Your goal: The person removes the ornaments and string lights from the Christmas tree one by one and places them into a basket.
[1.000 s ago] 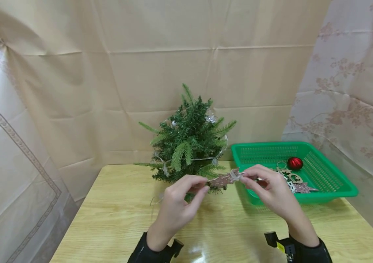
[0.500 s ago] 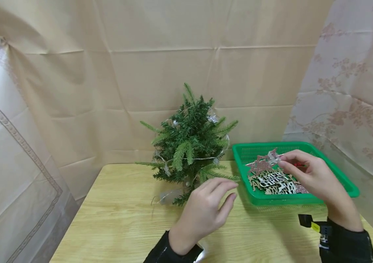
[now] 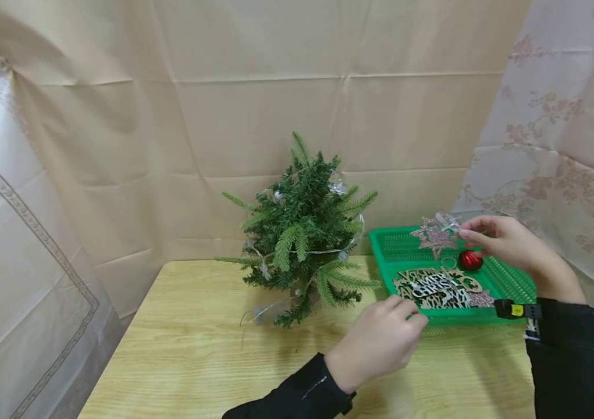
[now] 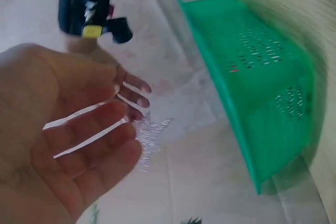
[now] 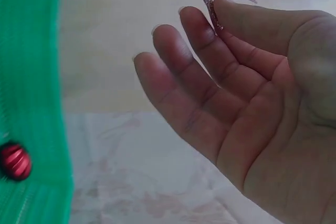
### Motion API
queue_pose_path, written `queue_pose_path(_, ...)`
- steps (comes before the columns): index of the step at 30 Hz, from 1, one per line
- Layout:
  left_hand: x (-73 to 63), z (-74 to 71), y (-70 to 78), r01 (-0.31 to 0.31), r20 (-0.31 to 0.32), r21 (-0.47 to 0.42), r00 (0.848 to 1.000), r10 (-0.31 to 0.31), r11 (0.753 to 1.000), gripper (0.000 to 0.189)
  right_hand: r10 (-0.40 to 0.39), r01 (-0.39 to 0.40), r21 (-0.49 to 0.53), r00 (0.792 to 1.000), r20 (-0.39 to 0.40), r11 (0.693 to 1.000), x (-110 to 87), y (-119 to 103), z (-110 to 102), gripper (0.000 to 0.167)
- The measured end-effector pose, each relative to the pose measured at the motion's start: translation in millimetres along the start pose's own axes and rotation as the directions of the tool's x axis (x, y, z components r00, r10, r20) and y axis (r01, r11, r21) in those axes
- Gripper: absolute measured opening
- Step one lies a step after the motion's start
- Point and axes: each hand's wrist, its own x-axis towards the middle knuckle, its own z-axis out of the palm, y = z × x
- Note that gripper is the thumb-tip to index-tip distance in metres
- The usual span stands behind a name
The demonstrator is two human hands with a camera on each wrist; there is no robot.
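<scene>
Head view: the right hand (image 3: 516,244) holds a pink glittery star-shaped ornament (image 3: 435,235) above a green plastic mesh basket (image 3: 464,317), right of a small green artificial tree (image 3: 297,233); the left hand (image 3: 380,338) is nearer. Left wrist view: that hand's fingers curve loosely, relaxed. Right wrist view: thumb and index finger pinch the ornament's edge.

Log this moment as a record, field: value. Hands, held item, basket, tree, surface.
right hand: pinches the pink glitter star
pink glitter star: held above the green basket, white piece attached
left hand: holds nothing visible, fingers loosely bent, near the basket's front left corner
green basket: contains red ball and flat letter cutouts
tree: upright, left of the basket, thin string around it
surface: wooden table
</scene>
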Motion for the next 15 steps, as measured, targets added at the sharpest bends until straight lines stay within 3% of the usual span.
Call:
queue_pose_path(3, 5.1, 9.0, 0.4, -0.026, 0.077, 0.061, 0.997, 0.021, 0.998, 0.013, 0.037, -0.036, -0.012, 0.994, 0.106, 0.999, 20.5, 13, 3, 0.04)
queue_pose_path(6, 10.2, 17.8, 0.7, -0.03, 0.142, 0.071, 0.99, 0.02, 0.997, 0.012, 0.087, -0.089, 0.002, 0.972, 0.219, 0.996, 37.8, 28, 8, 0.036)
queue_pose_path(11, 16.8, 33.6, 2.5, 0.006, 0.192, 0.077, 0.981, -0.021, 0.997, 0.011, 0.186, -0.227, 0.059, 0.901, 0.391, 0.972, 59.1, 47, 14, 0.027)
queue_pose_path(15, 20.4, 44.7, 4.3, 0.043, 0.23, 0.098, 0.971, -0.064, 0.994, 0.01, 0.255, -0.312, 0.041, 0.839, 0.481, 0.949, 65.4, 58, 17, 0.02)
